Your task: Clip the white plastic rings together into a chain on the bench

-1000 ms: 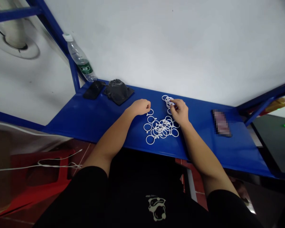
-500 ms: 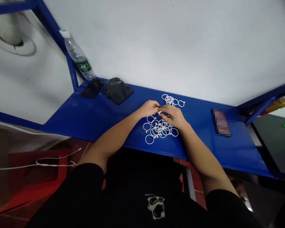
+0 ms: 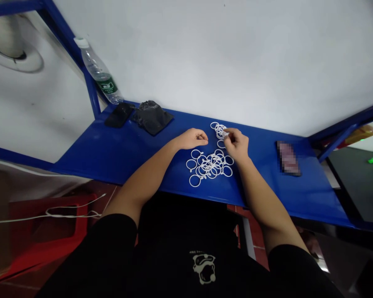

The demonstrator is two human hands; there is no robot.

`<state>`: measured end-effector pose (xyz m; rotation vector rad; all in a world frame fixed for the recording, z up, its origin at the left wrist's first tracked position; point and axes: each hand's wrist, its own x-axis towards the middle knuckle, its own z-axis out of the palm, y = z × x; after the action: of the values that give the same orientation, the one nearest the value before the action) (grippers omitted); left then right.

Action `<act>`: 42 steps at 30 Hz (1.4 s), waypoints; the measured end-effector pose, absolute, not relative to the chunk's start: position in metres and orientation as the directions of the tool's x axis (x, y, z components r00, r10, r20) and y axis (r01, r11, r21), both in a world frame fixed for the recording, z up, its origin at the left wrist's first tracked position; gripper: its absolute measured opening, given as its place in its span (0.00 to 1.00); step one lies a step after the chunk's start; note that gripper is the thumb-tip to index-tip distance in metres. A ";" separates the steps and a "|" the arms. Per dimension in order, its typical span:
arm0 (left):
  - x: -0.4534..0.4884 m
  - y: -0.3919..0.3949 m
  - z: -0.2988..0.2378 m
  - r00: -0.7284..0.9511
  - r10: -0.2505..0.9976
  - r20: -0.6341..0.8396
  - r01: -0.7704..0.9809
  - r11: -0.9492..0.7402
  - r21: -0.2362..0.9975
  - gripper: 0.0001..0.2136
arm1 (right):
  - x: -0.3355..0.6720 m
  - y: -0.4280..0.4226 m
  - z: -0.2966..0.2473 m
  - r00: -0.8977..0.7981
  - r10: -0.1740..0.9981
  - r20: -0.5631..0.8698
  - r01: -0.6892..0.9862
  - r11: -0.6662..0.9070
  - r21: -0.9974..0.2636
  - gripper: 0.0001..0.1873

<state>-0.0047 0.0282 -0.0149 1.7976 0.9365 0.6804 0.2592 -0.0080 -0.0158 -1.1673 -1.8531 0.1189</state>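
Note:
My right hand [image 3: 236,144] is closed in a pinch at the right side of a small upper cluster of white open-loop rings [image 3: 219,129]. A single white ring [image 3: 221,144] shows at its fingertips, partly hidden by the thumb. To the left, my left hand [image 3: 193,138] hovers with fingers curled in towards the thumb, and nothing shows in them. Below both hands lies a larger heap of overlapping white rings [image 3: 209,166], each with a small tab. Part of the upper cluster is covered by my right hand.
On the blue table [image 3: 136,153] lie a dark drawstring pouch [image 3: 152,118] and a black phone-like object [image 3: 119,115]. A plastic bottle [image 3: 101,74] leans at the back left. A blurred pinkish object [image 3: 288,158] lies at right. A red stool [image 3: 49,231] stands below left.
My hands have come apart. The right one has moved up and right to the upper cluster, a ring at its fingertips; the left has stayed almost in place.

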 end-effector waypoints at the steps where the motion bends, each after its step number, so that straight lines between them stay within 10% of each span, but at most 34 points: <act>1: -0.010 0.029 -0.013 0.591 0.806 0.011 0.354 -0.272 0.895 0.08 | 0.262 -0.005 -0.017 -0.079 0.761 0.644 0.664 0.522 -0.536 0.14; 7: -0.023 0.029 -0.006 0.667 0.716 -0.206 0.631 -0.396 0.667 0.12 | 0.266 0.003 -0.023 0.039 0.787 0.616 0.637 0.455 -0.622 0.13; 15: -0.007 0.018 -0.005 0.593 0.803 0.057 0.699 -0.549 0.458 0.07 | 0.266 0.002 -0.025 -0.021 0.784 0.621 0.622 0.497 -0.605 0.14; 42: 0.002 0.024 -0.026 0.557 0.814 0.161 0.641 -0.546 0.540 0.14 | 0.273 0.010 -0.031 -0.012 0.841 0.541 0.641 0.421 -0.641 0.16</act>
<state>0.0022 0.0243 -0.0255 2.3721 1.1783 0.5584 0.2725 0.0098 -0.0308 -1.2944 -1.7265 0.2638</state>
